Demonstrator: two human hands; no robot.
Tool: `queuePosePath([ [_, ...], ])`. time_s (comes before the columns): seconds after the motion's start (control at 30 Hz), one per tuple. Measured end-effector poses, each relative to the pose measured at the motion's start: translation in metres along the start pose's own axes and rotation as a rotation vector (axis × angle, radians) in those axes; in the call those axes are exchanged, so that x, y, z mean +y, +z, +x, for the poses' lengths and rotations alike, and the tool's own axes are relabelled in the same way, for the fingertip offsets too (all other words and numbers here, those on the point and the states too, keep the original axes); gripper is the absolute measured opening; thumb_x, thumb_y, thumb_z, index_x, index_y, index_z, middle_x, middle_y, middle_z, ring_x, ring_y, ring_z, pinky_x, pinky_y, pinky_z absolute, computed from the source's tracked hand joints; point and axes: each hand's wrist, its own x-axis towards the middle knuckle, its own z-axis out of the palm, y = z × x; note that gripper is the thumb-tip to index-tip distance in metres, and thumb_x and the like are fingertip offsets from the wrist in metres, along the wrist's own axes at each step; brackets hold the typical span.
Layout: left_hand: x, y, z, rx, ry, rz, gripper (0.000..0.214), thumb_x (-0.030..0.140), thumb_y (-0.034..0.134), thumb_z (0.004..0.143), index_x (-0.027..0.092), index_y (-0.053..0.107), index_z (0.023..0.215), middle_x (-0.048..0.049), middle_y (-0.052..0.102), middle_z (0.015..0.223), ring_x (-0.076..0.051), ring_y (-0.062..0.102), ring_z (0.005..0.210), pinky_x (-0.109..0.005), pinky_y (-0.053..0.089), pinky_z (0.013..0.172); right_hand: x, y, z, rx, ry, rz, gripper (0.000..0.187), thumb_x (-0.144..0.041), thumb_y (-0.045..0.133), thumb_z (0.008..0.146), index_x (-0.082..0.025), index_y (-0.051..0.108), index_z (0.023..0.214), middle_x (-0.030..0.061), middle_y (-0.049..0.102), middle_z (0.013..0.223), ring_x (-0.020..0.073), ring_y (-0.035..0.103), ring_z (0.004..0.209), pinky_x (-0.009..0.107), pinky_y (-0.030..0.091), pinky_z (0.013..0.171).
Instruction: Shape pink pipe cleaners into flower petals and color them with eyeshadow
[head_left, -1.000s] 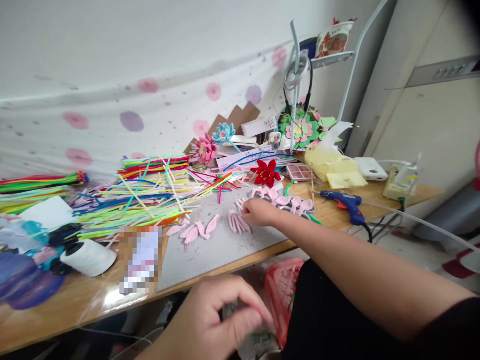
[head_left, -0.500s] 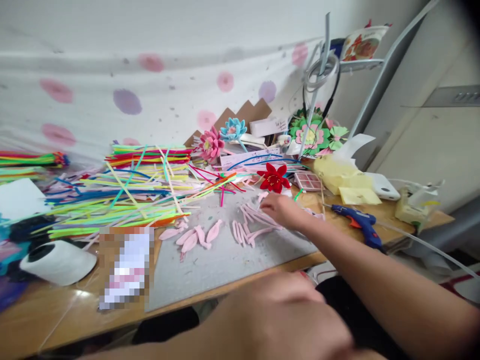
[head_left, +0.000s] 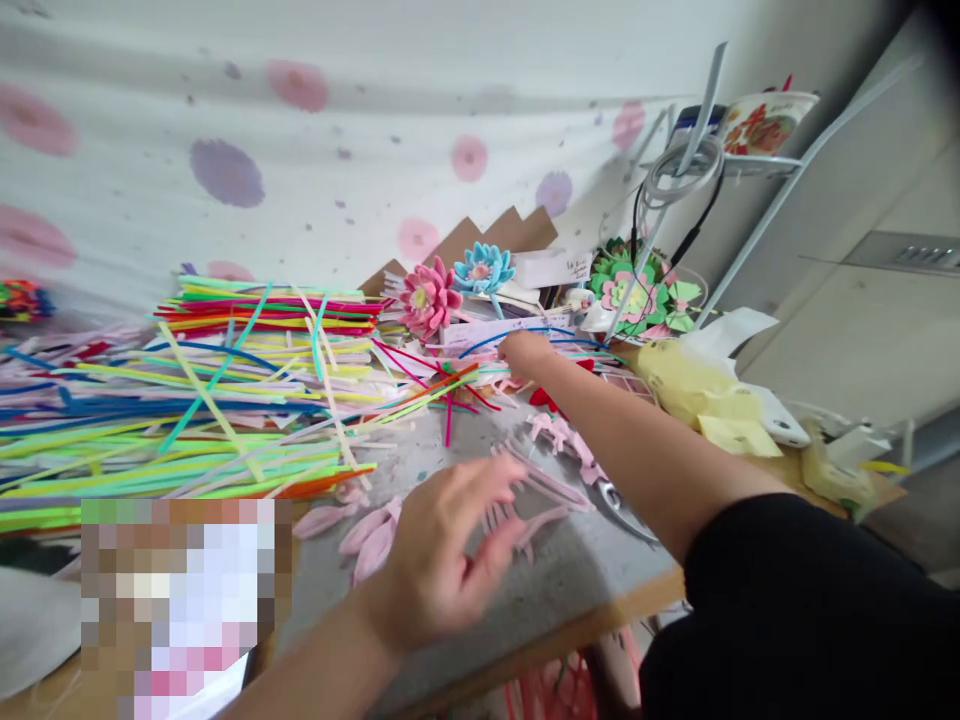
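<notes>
My left hand (head_left: 450, 540) hovers over the grey mat (head_left: 600, 570), thumb and fingers apart and slightly blurred, holding nothing visible. It is beside pale pink pipe-cleaner strips (head_left: 555, 487) and partly covers pink leaf-shaped petals (head_left: 369, 540). Farther back, my right hand (head_left: 526, 355) reaches to the loose pipe cleaners behind the mat, near a blue pipe cleaner (head_left: 480, 342). Its fingertips point down and are hard to make out, so any hold is unclear. A red flower (head_left: 546, 402) is partly hidden by my right forearm. Small pink shaped pieces (head_left: 559, 433) lie beneath that arm.
Heaps of coloured pipe cleaners (head_left: 262, 400) spread across the left. Pink (head_left: 429, 298) and blue (head_left: 484, 268) fuzzy flowers stand at the back. A metal tool (head_left: 626, 512) lies at the mat's right. Yellow wrapping (head_left: 682, 385) and a shelf pole (head_left: 660, 225) are on the right.
My right hand has moved from the pink strips to the pipe cleaners farther back. My left hand has come from the front edge to over the mat and opened. The view has shifted.
</notes>
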Motion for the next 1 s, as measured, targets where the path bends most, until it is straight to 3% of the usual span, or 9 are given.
queuePosePath([
  [0.13, -0.044, 0.023, 0.028, 0.014, -0.113, 0.002, 0.042, 0.01, 0.05, 0.082, 0.023, 0.047, 0.122, -0.0018, 0.068, 0.086, -0.012, 0.065, 0.074, -0.025, 0.052, 0.071, 0.0, 0.005, 0.029, -0.005, 0.049, -0.025, 0.029, -0.031, 0.052, 0.09, -0.016, 0.053, 0.115, 0.0083, 0.055, 0.116, 0.0192, 0.058, 0.097, 0.04, 0.05, 0.082],
  [0.3, -0.056, 0.022, 0.019, 0.041, -0.355, -0.075, 0.021, 0.016, 0.049, 0.083, 0.019, 0.058, 0.102, -0.0011, 0.066, 0.076, -0.013, 0.064, 0.067, -0.024, 0.05, 0.066, 0.0, 0.012, 0.043, 0.007, 0.11, 0.0, 0.032, -0.031, 0.053, 0.089, -0.015, 0.053, 0.116, 0.0085, 0.056, 0.115, 0.0198, 0.058, 0.097, 0.04, 0.05, 0.081],
  [0.4, -0.059, 0.023, 0.022, 0.097, -0.564, -0.218, 0.018, 0.022, 0.049, 0.082, 0.017, 0.06, 0.095, -0.002, 0.066, 0.072, -0.014, 0.063, 0.062, -0.025, 0.05, 0.059, -0.007, 0.004, 0.037, 0.041, 0.061, 0.046, 0.03, -0.031, 0.052, 0.089, -0.015, 0.053, 0.115, 0.0082, 0.056, 0.114, 0.0189, 0.058, 0.096, 0.039, 0.051, 0.08],
  [0.53, -0.068, 0.027, 0.025, 0.182, -0.731, -0.422, 0.018, 0.029, 0.049, 0.083, 0.016, 0.059, 0.091, -0.002, 0.063, 0.069, -0.015, 0.061, 0.061, -0.026, 0.049, 0.058, -0.02, -0.03, 0.002, 0.218, -0.1, 0.143, 0.018, -0.03, 0.053, 0.088, -0.015, 0.062, 0.096, 0.0062, 0.062, 0.101, 0.0184, 0.059, 0.093, 0.036, 0.048, 0.082],
  [0.67, -0.071, 0.025, 0.023, 0.286, -0.568, -0.296, 0.019, 0.031, 0.051, 0.085, 0.018, 0.059, 0.096, -0.0052, 0.064, 0.085, -0.018, 0.062, 0.078, -0.032, 0.049, 0.074, -0.033, -0.069, -0.069, 0.459, -0.285, 0.322, 0.014, -0.027, 0.053, 0.088, -0.017, 0.062, 0.092, 0.0045, 0.063, 0.094, 0.0137, 0.058, 0.088, 0.026, 0.046, 0.08],
  [0.73, -0.069, 0.021, 0.024, 0.375, -0.379, -0.15, 0.029, 0.029, 0.055, 0.082, 0.019, 0.054, 0.11, -0.0085, 0.06, 0.102, -0.02, 0.058, 0.094, -0.037, 0.045, 0.087, -0.042, -0.083, -0.11, 0.699, -0.474, 0.801, 0.01, -0.025, 0.06, 0.082, -0.017, 0.06, 0.077, 0.0022, 0.062, 0.078, 0.0128, 0.059, 0.072, 0.027, 0.048, 0.068],
  [0.8, -0.066, 0.016, 0.026, 0.407, -0.2, -0.016, 0.053, 0.03, 0.064, 0.077, 0.019, 0.043, 0.125, -0.0129, 0.052, 0.121, -0.025, 0.049, 0.112, -0.043, 0.037, 0.097, -0.051, -0.09, -0.147, 0.726, -0.498, 1.28, 0.01, -0.027, 0.062, 0.081, -0.019, 0.057, 0.077, -0.0001, 0.061, 0.073, 0.0116, 0.059, 0.062, 0.026, 0.049, 0.059],
  [0.87, -0.061, 0.013, 0.029, 0.318, -0.072, 0.013, 0.062, 0.032, 0.068, 0.074, 0.019, 0.041, 0.128, -0.0146, 0.05, 0.125, -0.027, 0.046, 0.117, -0.044, 0.035, 0.099, -0.056, -0.093, -0.174, 0.715, -0.436, 1.593, 0.013, -0.028, 0.066, 0.078, -0.021, 0.055, 0.076, -0.002, 0.061, 0.071, 0.0111, 0.06, 0.056, 0.024, 0.05, 0.052],
  [1.0, -0.052, 0.015, 0.031, -0.007, 0.002, -0.06, 0.017, 0.029, 0.058, 0.082, 0.02, 0.066, 0.094, -0.0062, 0.068, 0.086, -0.02, 0.06, 0.085, -0.034, 0.044, 0.079, -0.049, -0.082, -0.202, 0.724, -0.248, 1.826, 0.014, -0.026, 0.064, 0.08, -0.021, 0.052, 0.074, -0.0029, 0.063, 0.069, 0.0096, 0.061, 0.054, 0.021, 0.051, 0.051],
])
